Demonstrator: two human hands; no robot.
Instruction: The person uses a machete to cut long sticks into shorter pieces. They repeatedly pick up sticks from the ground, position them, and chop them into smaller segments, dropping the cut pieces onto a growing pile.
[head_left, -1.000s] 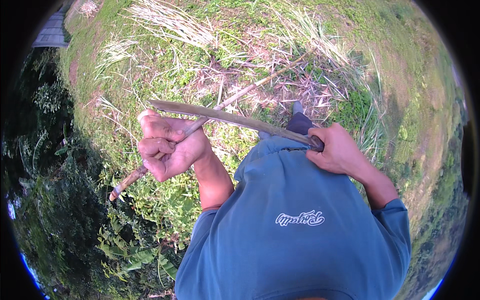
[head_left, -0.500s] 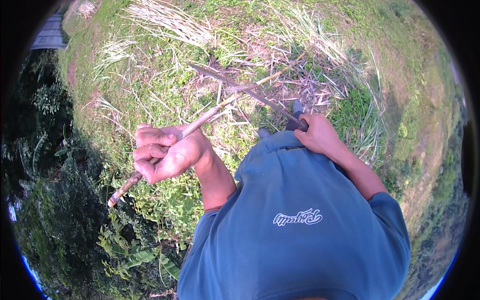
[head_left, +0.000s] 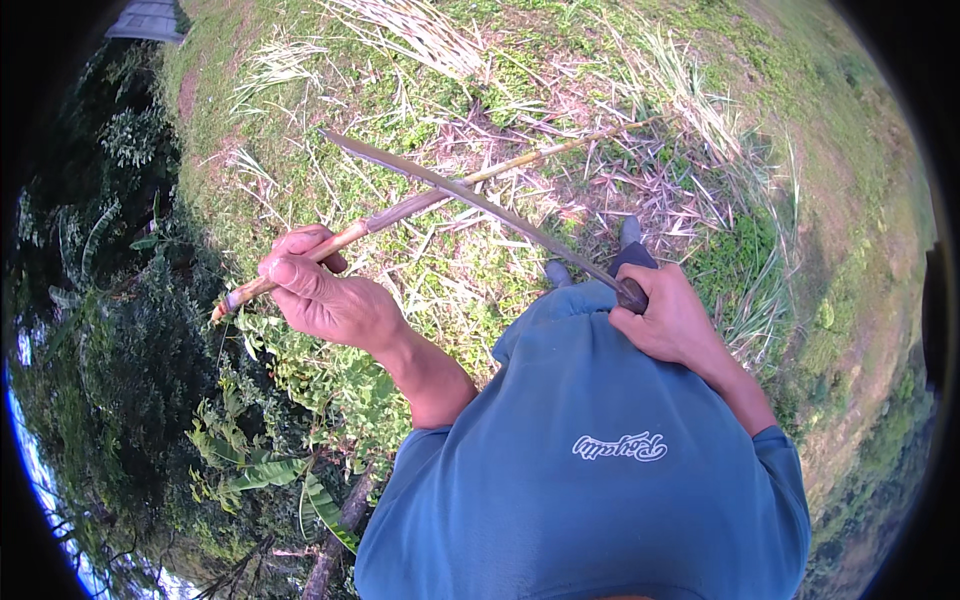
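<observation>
My left hand (head_left: pixel 325 288) is closed around a long cane stalk (head_left: pixel 400 211) near its thick cut end, which sticks out past the fingers to the lower left. From there the stalk slants up to the right and thins toward its far tip. In my right hand (head_left: pixel 662 312) is the dark handle of a machete (head_left: pixel 520 222). Its long blade points up and to the left, crossing over the stalk about midway. Whether the blade touches the stalk I cannot tell.
Beyond my boots (head_left: pixel 630 232), dry husks and leaf strips (head_left: pixel 620 180) litter the grass. A pile of cut stalks (head_left: pixel 415 35) lies at the far side, with a bundle of long leaves (head_left: pixel 690 100) to its right. Dark trees and shrubs (head_left: pixel 110 380) stand at the left.
My left hand has turned over and now grips nearer the stalk's thick end. The machete's blade has moved along the stalk toward that hand. The view has shifted slightly.
</observation>
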